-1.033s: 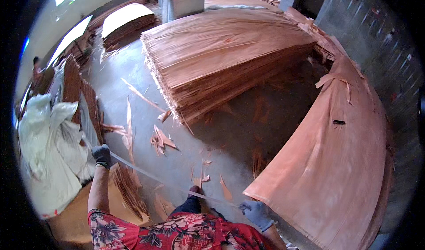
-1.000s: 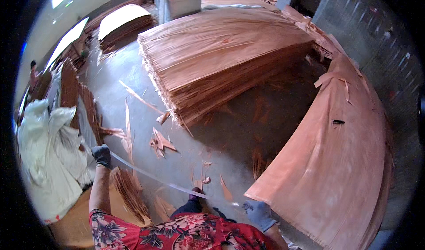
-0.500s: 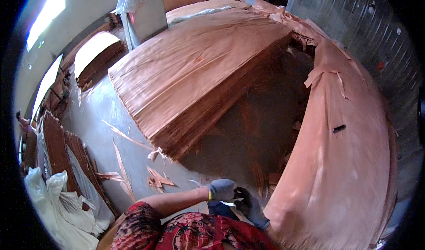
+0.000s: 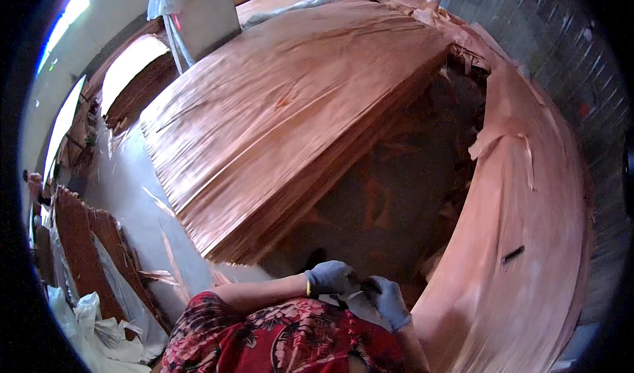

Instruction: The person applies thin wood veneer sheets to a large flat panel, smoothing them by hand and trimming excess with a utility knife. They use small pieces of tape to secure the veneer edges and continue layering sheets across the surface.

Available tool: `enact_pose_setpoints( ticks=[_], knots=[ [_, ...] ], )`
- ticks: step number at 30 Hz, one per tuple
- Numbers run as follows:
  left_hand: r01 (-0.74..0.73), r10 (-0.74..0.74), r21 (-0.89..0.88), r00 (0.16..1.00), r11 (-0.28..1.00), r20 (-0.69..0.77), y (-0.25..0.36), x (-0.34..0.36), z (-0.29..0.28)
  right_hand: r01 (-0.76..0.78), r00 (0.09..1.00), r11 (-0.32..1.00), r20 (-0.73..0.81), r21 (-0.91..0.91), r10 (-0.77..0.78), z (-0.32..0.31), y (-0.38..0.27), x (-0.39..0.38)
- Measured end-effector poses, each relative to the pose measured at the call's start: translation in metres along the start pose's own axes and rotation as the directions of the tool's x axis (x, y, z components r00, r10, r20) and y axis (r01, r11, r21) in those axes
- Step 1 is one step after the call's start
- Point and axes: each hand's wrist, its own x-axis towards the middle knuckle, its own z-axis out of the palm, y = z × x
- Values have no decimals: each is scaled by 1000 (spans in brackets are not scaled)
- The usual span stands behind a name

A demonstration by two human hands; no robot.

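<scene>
Seen from above through a wide, curved lens, a person in a red floral top holds both gloved hands close together in front of the body, low in the view. The left hand (image 4: 332, 277), in a grey glove with a yellow cuff edge, reaches across from the left; the right hand (image 4: 391, 303), also grey-gloved, meets it at the fingertips. The fingers of both are curled inward, but the spot where they meet is small and dark, so I cannot tell whether they grip anything. A large stack of thin reddish-brown sheets (image 4: 297, 115) lies ahead of the hands, its near corner forward and to the left, apart from them. A second pile of pinkish sheets (image 4: 515, 195) curves along the right, its near edge just beside the right hand, with a small black object (image 4: 512, 255) on top. Dark grey floor (image 4: 356, 231) shows between the two.
</scene>
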Motion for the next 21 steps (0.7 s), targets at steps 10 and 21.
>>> enact_pose_setpoints(
  ticks=[10,21],
  knots=[
    [-575,538,-43,788,817,-299,-10,178,-82,-95,914,528,-135,844,382,-90,30,115],
    [521,-635,-369,563,769,-529,-214,199,-206,-46,935,463,-124,885,332,-191,101,258]
  ],
)
